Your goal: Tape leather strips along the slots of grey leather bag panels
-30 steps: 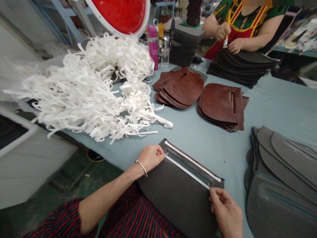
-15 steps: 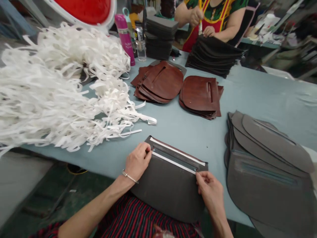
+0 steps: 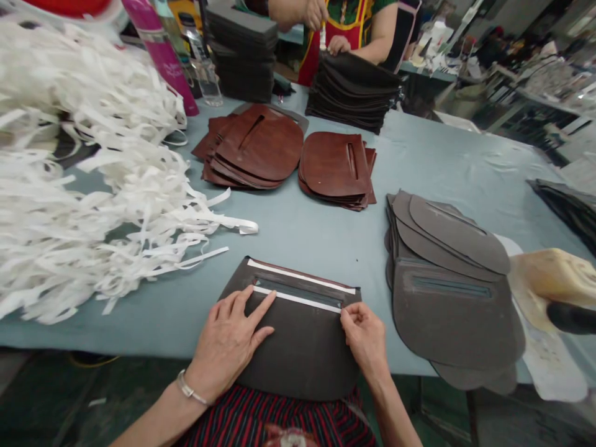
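In front of me a dark grey leather panel with a rounded lower edge lies partly on the table and partly over its front edge. A long slot is cut near its top. One white tape strip runs above the slot and a second white strip along its lower side. My left hand lies with fingers spread on the panel, fingertips at the lower strip's left end. At that strip's right end, my right hand pinches the tip between thumb and forefinger.
A heap of white tape strips covers the left side. Brown leather pieces lie behind the panel, grey pieces to the right, beside a cream-coloured block. Across the table a person's hand rests at a dark stack.
My left hand has gone from pinching the strip's left end to lying spread on it. My right hand stays at the right end. The view has swung right.
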`<act>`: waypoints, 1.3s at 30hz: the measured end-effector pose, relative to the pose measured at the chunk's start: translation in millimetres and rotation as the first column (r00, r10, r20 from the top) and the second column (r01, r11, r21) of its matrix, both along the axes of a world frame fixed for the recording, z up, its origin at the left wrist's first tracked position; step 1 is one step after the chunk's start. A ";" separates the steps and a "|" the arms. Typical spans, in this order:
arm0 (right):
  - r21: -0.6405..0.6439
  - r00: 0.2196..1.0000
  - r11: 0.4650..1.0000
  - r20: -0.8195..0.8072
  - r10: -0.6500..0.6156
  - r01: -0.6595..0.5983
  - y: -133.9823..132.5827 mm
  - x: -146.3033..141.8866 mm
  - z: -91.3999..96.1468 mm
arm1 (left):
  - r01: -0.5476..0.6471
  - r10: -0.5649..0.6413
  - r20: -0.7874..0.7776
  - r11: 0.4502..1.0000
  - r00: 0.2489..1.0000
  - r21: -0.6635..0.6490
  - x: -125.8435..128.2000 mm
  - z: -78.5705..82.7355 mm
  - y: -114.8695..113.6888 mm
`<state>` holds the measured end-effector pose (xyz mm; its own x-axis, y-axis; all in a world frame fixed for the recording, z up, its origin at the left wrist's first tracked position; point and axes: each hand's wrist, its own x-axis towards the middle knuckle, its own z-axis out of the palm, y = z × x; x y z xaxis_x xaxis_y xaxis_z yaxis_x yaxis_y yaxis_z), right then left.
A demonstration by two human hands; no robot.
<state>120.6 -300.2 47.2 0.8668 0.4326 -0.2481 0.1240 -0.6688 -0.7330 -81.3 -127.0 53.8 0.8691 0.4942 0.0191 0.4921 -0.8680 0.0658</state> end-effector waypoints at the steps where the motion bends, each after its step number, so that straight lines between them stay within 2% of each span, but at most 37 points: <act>1: -0.009 1.000 1.000 0.013 0.003 -0.003 0.2 -0.2 -0.1 | -0.005 0.005 -0.010 1.000 1.000 0.010 1.8 1.2 -1.5; 7: -0.094 0.997 0.995 0.074 0.031 -0.024 1.9 -1.3 -0.6 | -0.026 0.027 -0.029 1.000 0.999 0.009 10.7 6.5 -5.4; 12: -0.174 0.993 0.984 0.108 0.043 -0.024 5.6 0.1 3.2 | 0.037 -0.037 0.006 0.999 0.999 -0.035 25.5 5.3 -16.4; 15: -0.273 0.972 0.959 0.192 0.132 -0.076 7.8 -1.7 4.6 | 0.046 -0.046 0.001 0.998 0.999 -0.050 34.5 5.4 -26.9; 17: -0.339 0.905 0.929 0.335 0.264 -0.145 9.5 -6.4 3.8 | 0.037 -0.036 0.006 0.998 0.999 -0.058 37.7 6.0 -31.3; 19: -0.351 0.756 0.891 0.488 0.436 -0.287 12.3 -13.8 2.4 | 0.026 -0.024 0.029 0.997 0.999 -0.075 38.1 6.1 -31.0; 22: -0.354 0.505 0.758 0.583 0.637 -0.548 18.5 -24.8 1.7 | 0.041 -0.032 0.086 0.993 0.996 -0.108 34.5 5.2 -19.1; 24: -0.353 0.446 0.700 0.576 0.685 -0.621 24.0 -28.8 2.6 | 0.090 -0.072 0.129 0.987 0.989 -0.133 30.2 4.8 -5.0; 26: -0.322 0.460 0.700 0.570 0.681 -0.638 31.4 -29.4 3.5 | 0.125 -0.092 0.190 0.977 0.978 -0.173 25.8 4.1 11.3; 27: -0.296 0.473 0.706 0.571 0.671 -0.643 36.0 -28.9 3.4 | 0.099 -0.054 0.227 0.977 0.972 -0.190 23.9 3.3 19.7; 30: -0.173 0.512 0.723 0.598 0.616 -0.668 51.9 -28.0 -0.8 | -0.154 0.221 0.314 0.963 0.923 -0.222 19.5 -1.1 43.7; 32: -0.085 0.533 0.726 0.621 0.575 -0.683 61.2 -29.1 -6.4 | -0.308 0.393 0.303 0.905 0.868 -0.293 17.0 -3.1 57.2; 33: -0.046 0.545 0.726 0.628 0.555 -0.686 64.4 -29.8 -9.4 | -0.327 0.437 0.275 0.872 0.857 -0.365 15.6 -2.3 62.7; 35: 0.020 0.571 0.730 0.637 0.518 -0.683 67.7 -30.2 -14.8 | -0.279 0.460 0.237 0.796 0.856 -0.537 13.2 5.0 70.7; 37: 0.064 0.596 0.740 0.641 0.484 -0.669 67.2 -28.8 -18.2 | -0.176 0.442 0.264 0.733 0.857 -0.658 12.4 19.3 75.7; 39: 0.062 0.610 0.767 0.649 0.455 -0.638 64.9 -26.0 -20.0 | -0.104 0.432 0.331 0.724 0.839 -0.682 14.5 35.8 80.7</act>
